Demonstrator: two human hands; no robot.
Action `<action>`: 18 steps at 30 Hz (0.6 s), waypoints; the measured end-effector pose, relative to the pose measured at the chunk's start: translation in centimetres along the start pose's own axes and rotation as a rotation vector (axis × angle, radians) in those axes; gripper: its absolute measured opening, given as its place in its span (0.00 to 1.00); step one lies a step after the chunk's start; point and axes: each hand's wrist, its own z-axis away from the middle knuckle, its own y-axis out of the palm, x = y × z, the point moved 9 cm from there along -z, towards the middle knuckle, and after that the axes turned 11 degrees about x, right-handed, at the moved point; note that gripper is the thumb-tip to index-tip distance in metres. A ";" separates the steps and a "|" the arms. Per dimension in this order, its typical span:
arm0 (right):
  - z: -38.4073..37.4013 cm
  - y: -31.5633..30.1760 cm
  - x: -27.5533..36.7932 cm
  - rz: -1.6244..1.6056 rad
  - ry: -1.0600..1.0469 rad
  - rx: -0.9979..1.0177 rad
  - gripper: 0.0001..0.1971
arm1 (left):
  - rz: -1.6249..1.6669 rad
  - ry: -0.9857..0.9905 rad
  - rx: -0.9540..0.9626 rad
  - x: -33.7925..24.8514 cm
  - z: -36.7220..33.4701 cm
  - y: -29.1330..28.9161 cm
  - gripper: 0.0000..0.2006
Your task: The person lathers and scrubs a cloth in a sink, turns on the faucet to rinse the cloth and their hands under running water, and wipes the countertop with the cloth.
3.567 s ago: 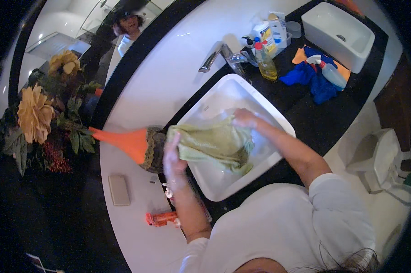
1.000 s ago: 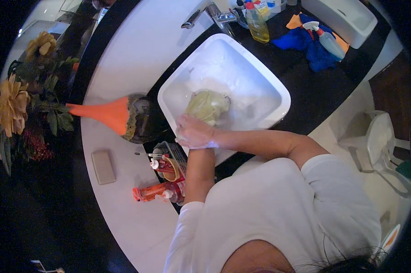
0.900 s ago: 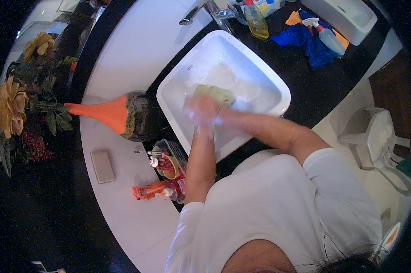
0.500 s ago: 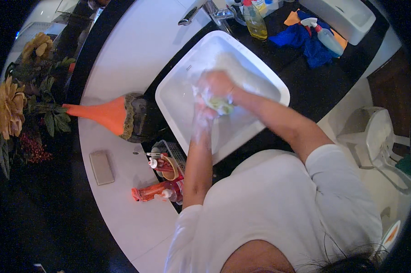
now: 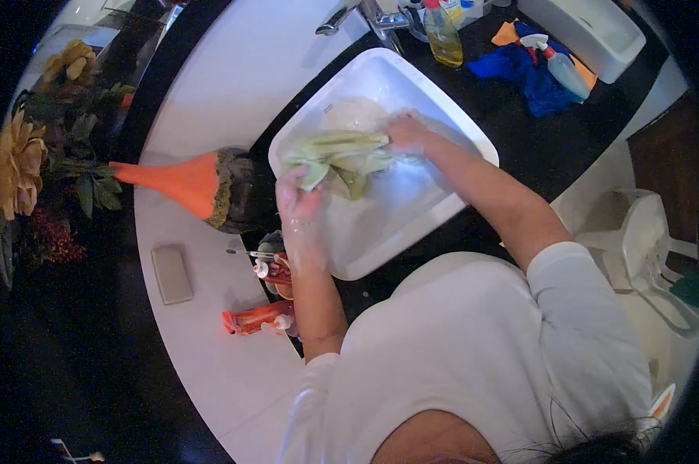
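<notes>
Cloth (image 5: 342, 144) | left hand (image 5: 297, 198) and right hand (image 5: 408, 133) are gripping its ends, seemingly stretching it | over basin (image 5: 365, 241), likely catching drips

We see a plain white top (image 5: 458, 348), wide rounded neckline (image 5: 434, 412), creases running toward the short right sleeve (image 5: 585, 298), matching short left sleeve (image 5: 311, 394), bare forearms (image 5: 318, 298), wet-looking shine on our bare left hand (image 5: 294, 193), bare right hand (image 5: 408, 133), loose hair strands (image 5: 593, 442) near the lower edge

right hand (image 5: 410, 133): blurred | faucet (image 5: 380, 21): top cut off | small basin (image 5: 597, 42): cropped above
</notes>
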 end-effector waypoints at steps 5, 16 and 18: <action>-1.0 2.4 10.0 -0.096 -0.092 -0.320 0.07 | 0.323 -0.017 -0.223 5.0 0.5 0.0 0.14; -0.3 -4.1 8.4 -0.057 -0.149 -0.345 0.15 | 0.007 0.222 0.028 7.5 -3.4 1.8 0.18; 1.6 -4.6 12.7 -0.079 -0.264 -0.466 0.13 | -0.062 0.283 0.037 5.4 -3.6 1.4 0.19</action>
